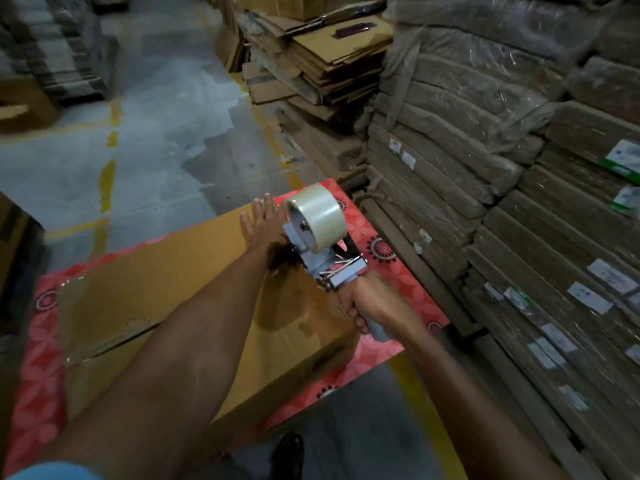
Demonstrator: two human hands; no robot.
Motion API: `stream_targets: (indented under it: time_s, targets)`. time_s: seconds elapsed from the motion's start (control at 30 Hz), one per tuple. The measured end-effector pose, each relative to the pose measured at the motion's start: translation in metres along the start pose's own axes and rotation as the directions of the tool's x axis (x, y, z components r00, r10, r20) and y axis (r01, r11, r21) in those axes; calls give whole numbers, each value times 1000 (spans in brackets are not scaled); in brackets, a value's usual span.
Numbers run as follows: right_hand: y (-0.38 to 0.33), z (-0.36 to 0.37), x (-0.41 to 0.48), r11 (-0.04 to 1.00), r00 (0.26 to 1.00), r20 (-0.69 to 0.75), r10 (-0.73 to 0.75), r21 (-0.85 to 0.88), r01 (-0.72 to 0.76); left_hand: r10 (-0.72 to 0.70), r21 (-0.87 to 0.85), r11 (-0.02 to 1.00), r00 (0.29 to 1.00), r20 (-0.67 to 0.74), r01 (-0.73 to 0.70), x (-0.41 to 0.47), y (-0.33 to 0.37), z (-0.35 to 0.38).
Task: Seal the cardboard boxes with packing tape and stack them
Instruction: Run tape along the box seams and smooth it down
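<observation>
A brown cardboard box (166, 271) lies on a red flower-patterned table (388, 265). Clear tape runs across its top at the near left. My left hand (265, 221) lies flat with fingers spread on the box's far right corner. My right hand (370, 306) grips the grey handle of a tape dispenser (325, 261). The dispenser carries a roll of clear packing tape (320, 216), and its front end rests on the box top just behind my left hand.
Tall stacks of plastic-wrapped flat cardboard bundles (502, 188) rise close on the right. Loose flattened cartons (322, 71) pile up behind them. Grey concrete floor with yellow lines (107, 181) stretches to the far left. My dark shoe (289, 452) shows below the table edge.
</observation>
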State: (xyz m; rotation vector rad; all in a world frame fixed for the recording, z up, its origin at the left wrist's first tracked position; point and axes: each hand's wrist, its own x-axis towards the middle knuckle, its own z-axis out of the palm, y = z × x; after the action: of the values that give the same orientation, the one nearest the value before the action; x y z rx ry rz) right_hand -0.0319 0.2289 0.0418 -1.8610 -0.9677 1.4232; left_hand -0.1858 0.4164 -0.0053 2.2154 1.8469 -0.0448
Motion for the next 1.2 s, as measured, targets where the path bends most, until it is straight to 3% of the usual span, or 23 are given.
stream_targets:
  time_s: [0.13,0.33,0.5,0.6,0.83,0.93,1.07,1.13,1.2]
  targets:
    - [6,-7,-13,1000,1000,-11,14,23,-14,-38,60,997,998,-39,41,8,7,4]
    - [49,-31,-46,1000,1000,-15,-7,-6,7,-73,-2,997,995,-74,73,23,10,-2]
    - [52,-29,-42,999,1000,-11,-21,32,22,25,-71,997,997,-74,-30,-9,32,8]
    - [51,-30,-44,999,999,-13,-39,30,39,150,26,989,986,-67,-149,-37,33,27]
    - [65,-39,-61,993,995,-33,-94,-74,92,150,27,989,981,-124,-148,-48,38,31]
    - [95,-49,-81,975,995,-3,-103,-196,101,143,5,990,980,-140,-143,-48,42,29]
    - [134,-46,-80,996,996,-78,-40,-80,33,137,54,990,976,-167,-130,-50,45,29]
    - [139,-39,-72,993,996,-77,-51,-108,43,312,43,949,908,-280,-313,-61,52,30]
    - [142,-38,-65,995,994,-73,-80,-59,75,555,-82,802,789,-265,-592,-80,61,33]
